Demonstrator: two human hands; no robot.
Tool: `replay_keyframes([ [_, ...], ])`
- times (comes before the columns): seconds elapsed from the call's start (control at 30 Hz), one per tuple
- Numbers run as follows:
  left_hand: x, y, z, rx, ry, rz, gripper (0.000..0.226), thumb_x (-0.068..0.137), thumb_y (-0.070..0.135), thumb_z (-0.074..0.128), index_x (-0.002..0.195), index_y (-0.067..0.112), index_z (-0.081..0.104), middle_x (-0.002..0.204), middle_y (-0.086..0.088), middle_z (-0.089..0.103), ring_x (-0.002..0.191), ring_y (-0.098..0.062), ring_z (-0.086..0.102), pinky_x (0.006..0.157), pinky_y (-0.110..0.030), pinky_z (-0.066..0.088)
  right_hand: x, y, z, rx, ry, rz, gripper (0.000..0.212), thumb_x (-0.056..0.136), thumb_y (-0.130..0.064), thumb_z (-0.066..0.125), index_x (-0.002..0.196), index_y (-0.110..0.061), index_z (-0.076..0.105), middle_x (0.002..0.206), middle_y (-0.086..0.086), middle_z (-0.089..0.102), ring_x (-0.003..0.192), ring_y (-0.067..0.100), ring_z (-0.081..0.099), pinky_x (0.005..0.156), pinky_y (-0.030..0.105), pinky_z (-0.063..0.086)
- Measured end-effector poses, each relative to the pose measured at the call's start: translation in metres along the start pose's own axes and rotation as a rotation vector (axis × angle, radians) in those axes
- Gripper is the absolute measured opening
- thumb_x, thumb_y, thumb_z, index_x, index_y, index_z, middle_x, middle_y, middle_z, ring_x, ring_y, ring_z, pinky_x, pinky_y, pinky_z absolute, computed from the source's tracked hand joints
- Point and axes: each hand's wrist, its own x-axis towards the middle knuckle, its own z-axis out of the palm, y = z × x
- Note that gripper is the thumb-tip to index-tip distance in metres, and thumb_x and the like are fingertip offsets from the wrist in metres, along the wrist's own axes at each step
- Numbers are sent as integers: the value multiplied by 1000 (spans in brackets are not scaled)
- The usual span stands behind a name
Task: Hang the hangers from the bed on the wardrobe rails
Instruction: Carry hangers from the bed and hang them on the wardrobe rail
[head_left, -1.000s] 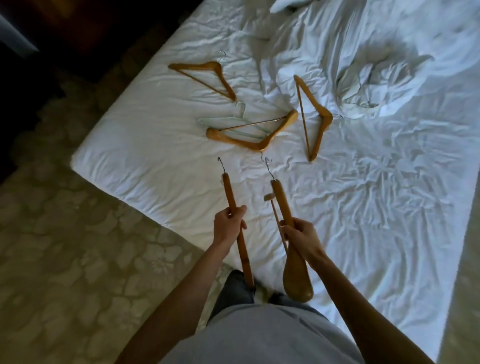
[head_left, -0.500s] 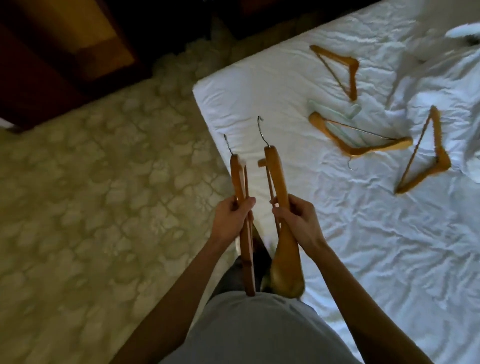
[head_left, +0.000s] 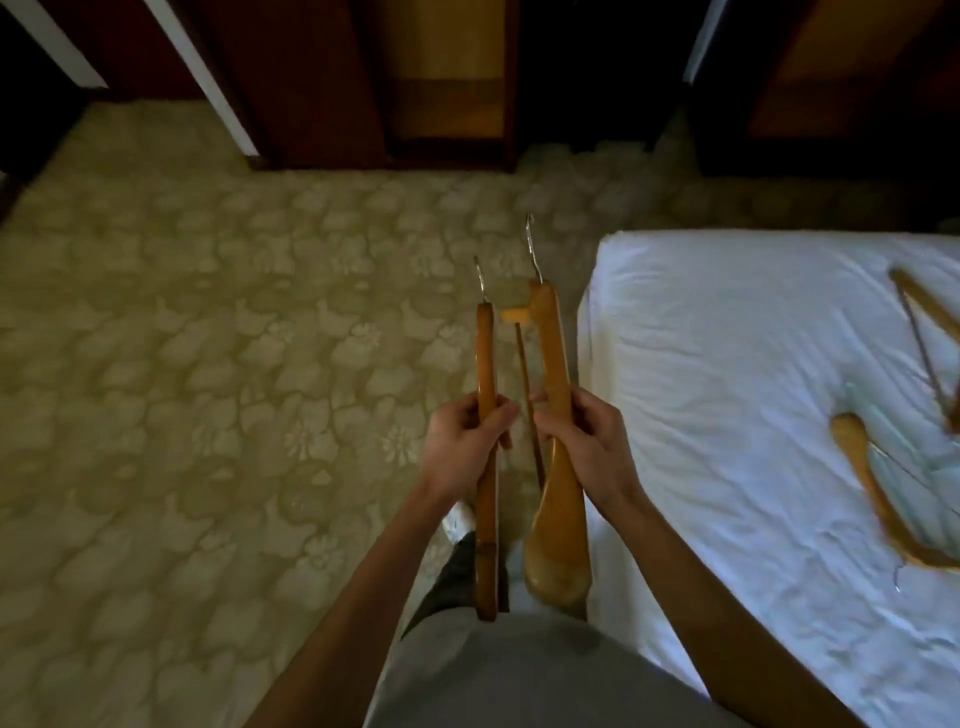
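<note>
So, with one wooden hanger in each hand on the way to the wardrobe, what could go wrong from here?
1. The left hand and right hand hold the slim wooden hanger and the broad wooden hanger close together, so the metal hooks may tangle.
2. Each grip sits mid-arm, so a hanger might swing or slip while it is being hooked.
3. The room is dim, and the wardrobe rail is not visible, so the first hooking attempt may miss.
</note>
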Motion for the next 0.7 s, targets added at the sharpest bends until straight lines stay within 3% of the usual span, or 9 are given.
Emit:
replay_keyframes([
  [0.17, 89, 42, -66, -44, 59, 38, 16, 93, 24, 69, 82, 14, 72, 61, 1, 63, 51, -11, 51, 51, -27, 42, 101, -51, 57, -26, -47, -37, 11, 92, -11, 67, 97, -19, 72, 69, 4, 63, 63, 16, 59, 60, 24, 51],
  [0.3, 154, 76, -109, -54, 52, 76, 17, 94, 24, 69, 85, 10, 72, 62, 0, 63, 47, -7, 47, 46, -20, 38, 171, -83, 91, -28, -54, -43, 10, 93, -17, 67, 100, -22, 72, 74, 2, 67, 67, 15, 63, 65, 23, 54],
  [0.5, 264, 113, -151, -56, 20, 139, 16, 95, 22, 68, 88, 8, 72, 61, 1, 62, 47, -6, 48, 45, -17, 39, 278, -117, 126, -20, -44, -62, 10, 93, -17, 66, 95, -26, 70, 70, -2, 66, 65, 15, 62, 61, 21, 54],
  [0.7, 420, 154, -183, -47, -5, 179, 19, 95, 21, 68, 90, 4, 73, 61, 0, 62, 49, -10, 48, 46, -19, 39, 435, -148, 160, -26, -5, -108, 7, 91, -25, 70, 97, -27, 73, 73, -2, 68, 67, 14, 65, 65, 26, 57],
])
